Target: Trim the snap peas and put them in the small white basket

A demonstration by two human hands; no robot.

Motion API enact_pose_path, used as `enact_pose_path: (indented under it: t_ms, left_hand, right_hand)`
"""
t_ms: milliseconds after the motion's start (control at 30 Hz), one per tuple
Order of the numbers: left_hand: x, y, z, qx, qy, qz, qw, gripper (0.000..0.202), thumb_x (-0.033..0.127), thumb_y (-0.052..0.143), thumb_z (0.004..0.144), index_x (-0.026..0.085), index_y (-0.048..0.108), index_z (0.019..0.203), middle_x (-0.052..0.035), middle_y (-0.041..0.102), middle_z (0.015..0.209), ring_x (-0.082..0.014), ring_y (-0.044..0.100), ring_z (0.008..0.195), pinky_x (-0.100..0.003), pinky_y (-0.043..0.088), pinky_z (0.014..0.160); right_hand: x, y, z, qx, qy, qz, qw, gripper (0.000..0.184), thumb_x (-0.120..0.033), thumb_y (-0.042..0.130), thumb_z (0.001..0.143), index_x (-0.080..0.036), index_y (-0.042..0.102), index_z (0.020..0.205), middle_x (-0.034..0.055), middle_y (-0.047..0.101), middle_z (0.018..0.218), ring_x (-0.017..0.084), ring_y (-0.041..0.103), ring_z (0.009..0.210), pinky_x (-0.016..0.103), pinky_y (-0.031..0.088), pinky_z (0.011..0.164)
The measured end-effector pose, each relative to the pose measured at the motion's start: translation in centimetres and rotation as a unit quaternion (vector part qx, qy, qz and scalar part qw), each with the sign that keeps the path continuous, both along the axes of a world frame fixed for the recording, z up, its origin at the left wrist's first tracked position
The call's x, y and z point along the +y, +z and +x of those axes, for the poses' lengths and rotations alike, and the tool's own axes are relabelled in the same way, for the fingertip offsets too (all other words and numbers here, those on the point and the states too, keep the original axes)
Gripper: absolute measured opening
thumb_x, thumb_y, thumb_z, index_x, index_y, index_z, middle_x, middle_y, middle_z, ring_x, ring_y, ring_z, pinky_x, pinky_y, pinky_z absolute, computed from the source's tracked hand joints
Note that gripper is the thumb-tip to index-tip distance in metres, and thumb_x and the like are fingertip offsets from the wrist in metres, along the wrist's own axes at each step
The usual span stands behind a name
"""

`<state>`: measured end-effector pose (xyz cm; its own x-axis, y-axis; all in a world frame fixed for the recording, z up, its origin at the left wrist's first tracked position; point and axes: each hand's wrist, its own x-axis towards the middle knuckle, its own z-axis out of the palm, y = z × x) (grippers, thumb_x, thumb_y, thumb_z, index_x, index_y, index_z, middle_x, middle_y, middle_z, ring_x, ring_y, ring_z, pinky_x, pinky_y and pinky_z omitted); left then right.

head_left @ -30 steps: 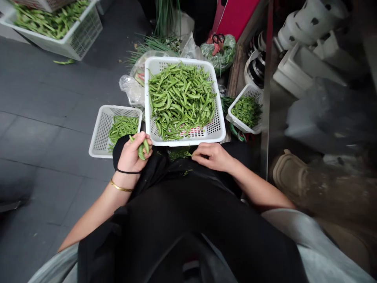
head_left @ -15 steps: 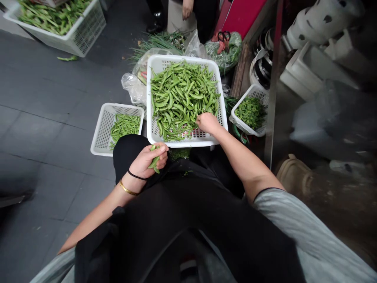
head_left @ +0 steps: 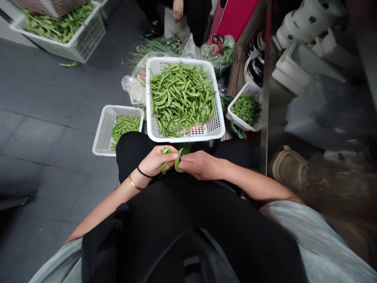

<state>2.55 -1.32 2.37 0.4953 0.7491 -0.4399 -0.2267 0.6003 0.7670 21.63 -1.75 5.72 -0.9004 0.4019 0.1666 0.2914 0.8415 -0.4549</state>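
Note:
My left hand is closed around a few green pea pods, above my lap. Close beside it, my right hand pinches a single pea pod, which the left thumb also seems to touch. Just beyond both hands is a large white basket, heaped with pea pods. A smaller white basket on the left holds more pods along its right side.
On the right stands a small basket of leafy greens. Behind the large basket lie plastic bags, spring onions and scissors. Another person's hand shows at the top. A crate of greens sits upper left.
My right hand has drawn back from the large basket to my left hand and now has a pea pod. The left hand has shifted slightly right, still holding its pods.

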Motion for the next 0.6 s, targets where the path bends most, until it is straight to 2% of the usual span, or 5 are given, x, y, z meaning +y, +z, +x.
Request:
enact_pose_path:
  t_ms: [67,300,433,533,600]
  left_hand:
    - [-0.3,0.0,-0.6,-0.021,-0.032,-0.006,0.999,0.025,0.028,0.077,0.065,0.010,0.062,0.072,0.0040,0.046,0.037,-0.0060,0.038,0.032,-0.017,0.030,0.035]
    - [-0.1,0.1,-1.6,-0.049,-0.053,-0.009,0.997,0.018,0.025,0.073,0.065,0.011,0.063,0.069,-0.0012,0.057,0.049,-0.0047,0.039,0.031,-0.018,0.032,0.034]
    - [-0.1,-0.2,-1.3,-0.046,-0.073,-0.010,0.996,0.018,0.026,0.072,0.065,0.011,0.064,0.069,-0.0011,0.056,0.047,-0.0057,0.039,0.030,-0.018,0.030,0.032]
    - [0.0,0.3,-1.3,0.004,-0.090,0.020,0.996,0.020,0.030,0.072,0.067,0.011,0.064,0.072,-0.0016,0.058,0.050,-0.0063,0.039,0.031,-0.018,0.029,0.032]
    - [0.0,1.4,-1.4,0.081,-0.114,0.100,0.985,0.018,0.029,0.072,0.068,0.012,0.065,0.072,-0.0015,0.058,0.052,-0.0075,0.043,0.036,-0.019,0.032,0.036]
  right_hand:
    - [0.5,0.4,0.7,0.056,-0.010,-0.048,0.997,0.019,-0.020,0.037,0.095,-0.016,0.054,0.088,0.0027,0.058,0.078,0.010,0.051,0.069,0.021,0.039,0.062]
    - [1.9,2.6,4.4,0.061,-0.259,-0.071,0.961,0.021,-0.030,0.040,0.094,-0.017,0.055,0.086,0.0027,0.058,0.074,0.012,0.054,0.068,0.024,0.043,0.066]
    - [1.1,2.0,2.3,-0.033,-0.219,0.022,0.975,0.036,-0.041,0.046,0.091,-0.015,0.053,0.114,0.0110,0.060,0.099,0.017,0.056,0.076,0.027,0.043,0.065]
    - [0.9,1.0,0.3,-0.108,-0.116,0.091,0.983,0.023,-0.026,0.040,0.094,-0.015,0.061,0.095,0.0078,0.061,0.081,0.017,0.054,0.071,0.028,0.038,0.063]
    - [1.0,0.5,-0.2,-0.112,-0.060,0.089,0.988,0.023,-0.015,0.039,0.091,-0.015,0.060,0.083,0.0047,0.059,0.071,0.015,0.052,0.064,0.027,0.034,0.060]
